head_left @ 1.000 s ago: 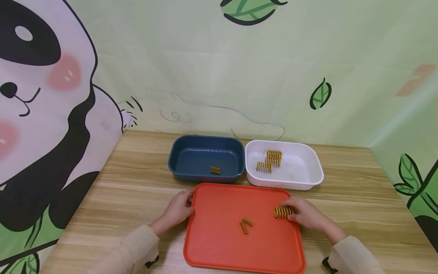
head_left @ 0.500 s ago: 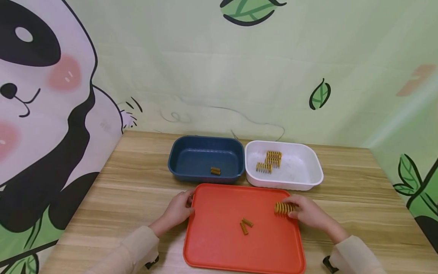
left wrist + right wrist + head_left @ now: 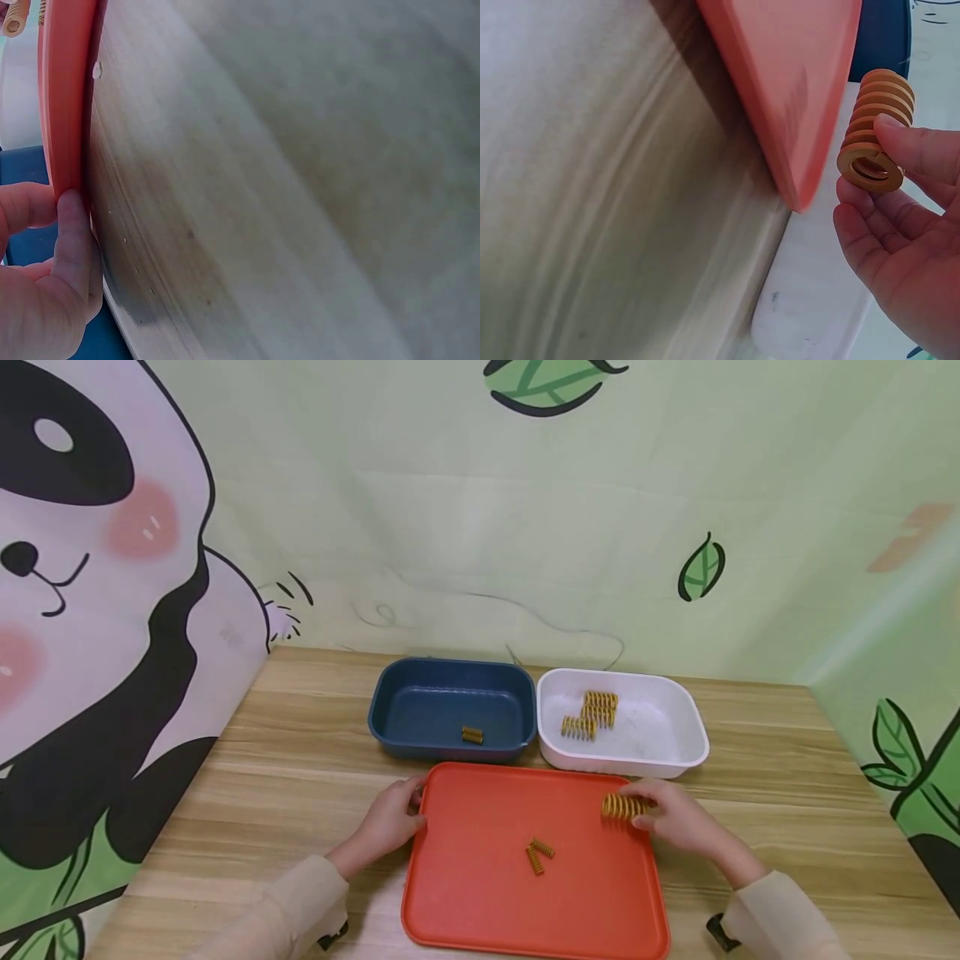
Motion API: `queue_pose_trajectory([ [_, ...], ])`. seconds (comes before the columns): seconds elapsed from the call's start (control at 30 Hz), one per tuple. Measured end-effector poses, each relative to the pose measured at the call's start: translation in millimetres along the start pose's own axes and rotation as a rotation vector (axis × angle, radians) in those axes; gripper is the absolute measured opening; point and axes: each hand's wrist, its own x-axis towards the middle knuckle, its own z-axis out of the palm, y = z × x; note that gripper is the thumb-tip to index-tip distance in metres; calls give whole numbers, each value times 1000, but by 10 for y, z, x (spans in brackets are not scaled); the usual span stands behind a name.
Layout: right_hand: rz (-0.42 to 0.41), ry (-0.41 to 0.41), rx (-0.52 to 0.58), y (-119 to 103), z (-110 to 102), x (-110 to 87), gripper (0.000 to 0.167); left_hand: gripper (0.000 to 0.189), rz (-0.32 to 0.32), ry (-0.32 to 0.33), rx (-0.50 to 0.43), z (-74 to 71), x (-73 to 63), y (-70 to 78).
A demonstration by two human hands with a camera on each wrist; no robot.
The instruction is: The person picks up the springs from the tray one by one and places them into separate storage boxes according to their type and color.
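A large yellow coil spring (image 3: 622, 807) is pinched in the right hand (image 3: 672, 812), raised over the far right corner of the red tray (image 3: 480, 910). In the right wrist view, thumb and fingers grip the spring (image 3: 877, 112) from opposite sides. At the tray's left edge, the left hand (image 3: 387, 821) holds the rim between thumb and fingers; the left wrist view shows this grip on the tray rim (image 3: 66, 97). Two small yellow springs lie near the tray's middle, one small spring (image 3: 543, 847) almost touching the other small spring (image 3: 535, 860).
Behind the tray stand a dark blue bin (image 3: 450, 752) with a small spring (image 3: 472, 735) inside, and a white bin (image 3: 660, 760) holding 3 large springs (image 3: 579, 727). Both bins sit side by side on the wooden table (image 3: 300, 718), before a printed cloth backdrop (image 3: 450, 527).
The right hand has lifted the large spring slightly off the tray, moving it a little toward the white bin. The left hand keeps its place on the tray rim.
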Motion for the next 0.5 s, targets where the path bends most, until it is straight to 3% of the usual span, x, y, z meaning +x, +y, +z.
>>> queue_pose_trajectory([
  [0.5, -66, 37, 52, -35, -108, 88, 36, 53, 6, 6, 11, 3, 6, -8],
])
